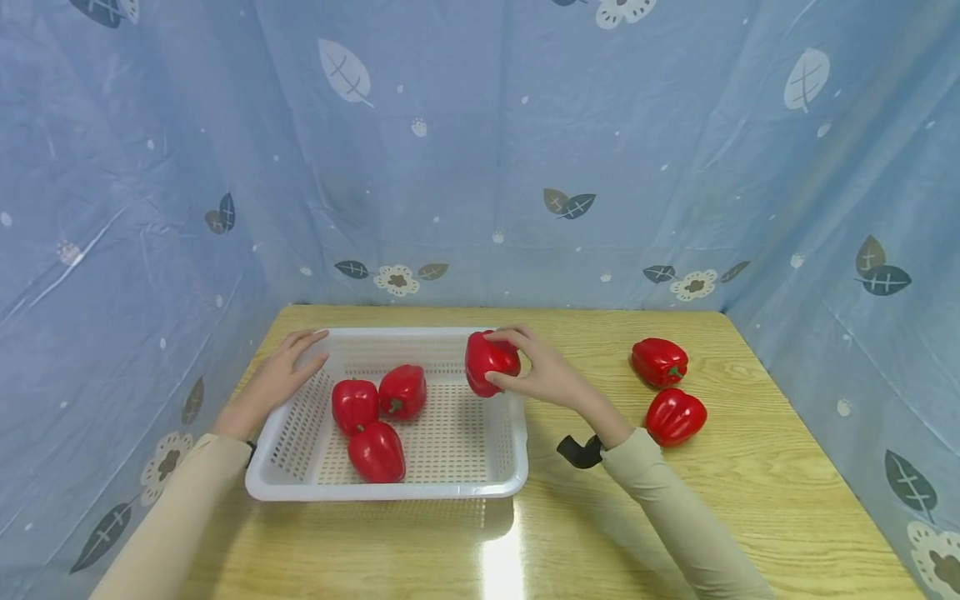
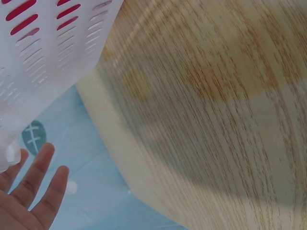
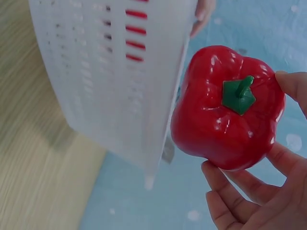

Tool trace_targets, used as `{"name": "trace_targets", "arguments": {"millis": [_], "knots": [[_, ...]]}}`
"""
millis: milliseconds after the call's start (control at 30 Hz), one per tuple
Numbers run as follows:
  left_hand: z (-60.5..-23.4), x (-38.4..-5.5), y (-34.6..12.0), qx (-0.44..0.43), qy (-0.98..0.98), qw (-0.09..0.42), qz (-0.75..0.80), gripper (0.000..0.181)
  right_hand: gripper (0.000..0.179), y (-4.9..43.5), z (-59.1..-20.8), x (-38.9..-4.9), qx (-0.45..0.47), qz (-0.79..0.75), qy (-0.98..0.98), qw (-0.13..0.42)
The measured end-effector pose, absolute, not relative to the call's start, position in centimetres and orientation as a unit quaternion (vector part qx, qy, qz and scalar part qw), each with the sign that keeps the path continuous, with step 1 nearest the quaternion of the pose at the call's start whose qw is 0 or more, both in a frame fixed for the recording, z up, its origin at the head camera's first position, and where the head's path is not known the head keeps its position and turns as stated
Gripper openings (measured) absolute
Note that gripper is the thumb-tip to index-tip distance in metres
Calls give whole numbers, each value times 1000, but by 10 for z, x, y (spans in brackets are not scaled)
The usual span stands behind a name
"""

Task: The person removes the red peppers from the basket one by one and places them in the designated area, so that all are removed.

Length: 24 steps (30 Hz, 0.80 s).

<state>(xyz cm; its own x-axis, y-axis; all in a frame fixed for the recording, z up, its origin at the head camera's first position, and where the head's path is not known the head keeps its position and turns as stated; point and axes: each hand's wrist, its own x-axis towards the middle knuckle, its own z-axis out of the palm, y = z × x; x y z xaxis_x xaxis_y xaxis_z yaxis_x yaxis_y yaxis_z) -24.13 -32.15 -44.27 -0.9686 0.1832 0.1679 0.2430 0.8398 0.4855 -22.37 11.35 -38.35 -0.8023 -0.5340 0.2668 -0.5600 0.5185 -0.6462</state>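
My right hand (image 1: 542,371) pinches a red bell pepper (image 1: 489,363) between thumb and fingers, over the right rim of the white plastic basket (image 1: 390,492). The right wrist view shows this bell pepper (image 3: 220,129) with its green stem toward the camera, beside the basket's outer wall. Inside the basket lie three more red bell peppers: one at left (image 1: 355,406), one behind (image 1: 403,392) and one in front (image 1: 377,452). At the basket's left rim is my left hand (image 1: 281,377), fingers extended; the left wrist view has these fingers (image 2: 39,177) spread beside the basket wall.
Two more red peppers lie on the wooden table (image 1: 750,467) to the right, one farther back (image 1: 659,362) and one nearer (image 1: 676,417), close to my right forearm. A blue patterned curtain (image 1: 480,167) surrounds the table's back and sides.
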Motion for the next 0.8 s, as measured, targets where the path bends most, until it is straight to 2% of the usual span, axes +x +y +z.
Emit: {"name": "trace_targets", "arguments": {"millis": [600,800], "knots": [[-443,-239,-321,-111,-956,57,-265,56,54,172,-388,-235,230,370,-896,88],[-442,-239,-320,-114,-956,57,-263,55,56,189,-394,-238,196,375,-903,74]]}}
